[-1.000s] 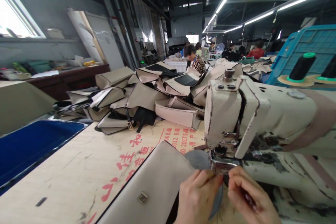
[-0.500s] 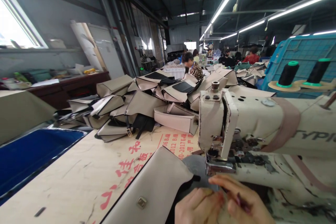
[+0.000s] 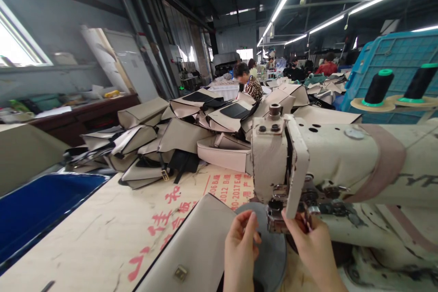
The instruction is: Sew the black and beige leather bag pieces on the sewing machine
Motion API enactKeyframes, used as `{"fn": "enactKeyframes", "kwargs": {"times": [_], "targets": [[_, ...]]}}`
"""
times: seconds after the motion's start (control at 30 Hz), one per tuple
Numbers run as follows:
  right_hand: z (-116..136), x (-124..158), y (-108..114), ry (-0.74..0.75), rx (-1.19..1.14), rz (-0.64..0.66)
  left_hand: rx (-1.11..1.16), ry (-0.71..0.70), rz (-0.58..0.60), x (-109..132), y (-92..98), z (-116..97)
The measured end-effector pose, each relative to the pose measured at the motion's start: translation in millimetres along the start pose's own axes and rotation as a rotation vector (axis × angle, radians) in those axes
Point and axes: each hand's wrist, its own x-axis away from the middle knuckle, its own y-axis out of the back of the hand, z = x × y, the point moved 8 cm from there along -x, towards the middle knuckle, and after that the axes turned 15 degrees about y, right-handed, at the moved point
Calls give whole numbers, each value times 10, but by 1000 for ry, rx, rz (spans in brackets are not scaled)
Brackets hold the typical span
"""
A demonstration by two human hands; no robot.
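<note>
A beige bag (image 3: 201, 246) with a metal clasp lies on the wooden table (image 3: 112, 232), partly under the cream sewing machine (image 3: 342, 164). My left hand (image 3: 241, 242) sits just left of the needle area, fingers pinched on something I cannot make out. My right hand (image 3: 313, 242) is raised to the presser-foot mechanism (image 3: 277, 219), fingers closed against its metal parts; what they hold is hidden. A grey round piece (image 3: 272, 251) lies between both hands under the machine head.
A heap of beige and black bags (image 3: 191, 137) covers the table's far side. A blue bin (image 3: 37, 205) is at the left. Two black thread spools (image 3: 378, 86) stand before a blue crate (image 3: 397, 59) at the right. Other people sit at work farther back.
Both hands rose from low at the frame's bottom toward the presser foot. The left one pulled apart from the right. The camera shifted, so the machine head sits more to the left.
</note>
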Motion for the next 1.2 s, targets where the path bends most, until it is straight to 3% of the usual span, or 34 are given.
{"fn": "enactKeyframes", "kwargs": {"times": [0.23,0.43,0.63,0.8,1.0,1.2], "targets": [[-45,56,-77,3,69,44,-34,82,97,-63,44,378],[21,37,-136,13,110,58,-28,109,151,-71,-41,441],[64,32,-125,56,218,28,-54,67,132,-113,-3,497],[64,39,-123,113,330,43,-90,63,151,-117,1,509],[170,31,-163,320,585,15,-106,50,146,-98,0,492],[297,103,-262,502,752,3,-202,-62,135,-47,-51,236]]}}
